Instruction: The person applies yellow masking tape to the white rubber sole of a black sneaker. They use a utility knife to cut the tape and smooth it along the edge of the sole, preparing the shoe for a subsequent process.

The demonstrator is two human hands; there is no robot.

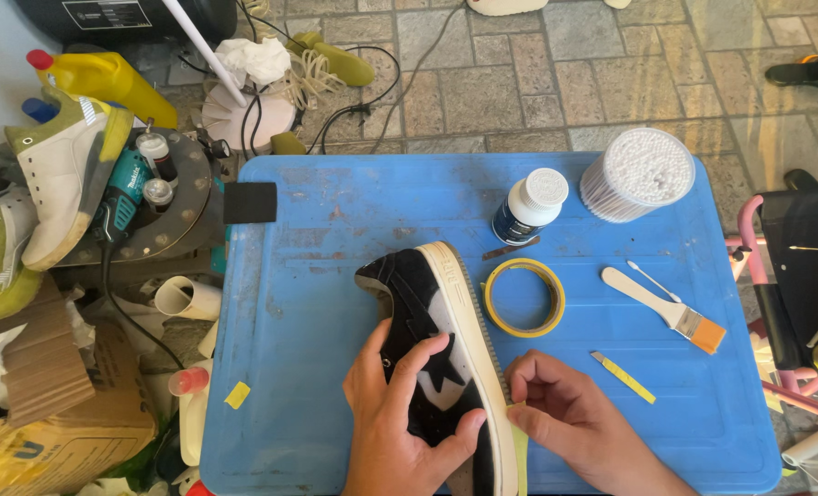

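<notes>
Sneaker [427,340], black suede upper with pale panels and a cream sole, lies on its side near the front edge of the blue worktop [317,220]. Left hand [400,413] grips the upper, fingers [423,358] spread and wrapped over it, thumb against the sole edge. Right hand [565,413]: fingers curled together, pinching what looks like a strip of yellow tape [519,450] against the sole. Tape roll [524,297] sits just beside the sneaker.
</notes>
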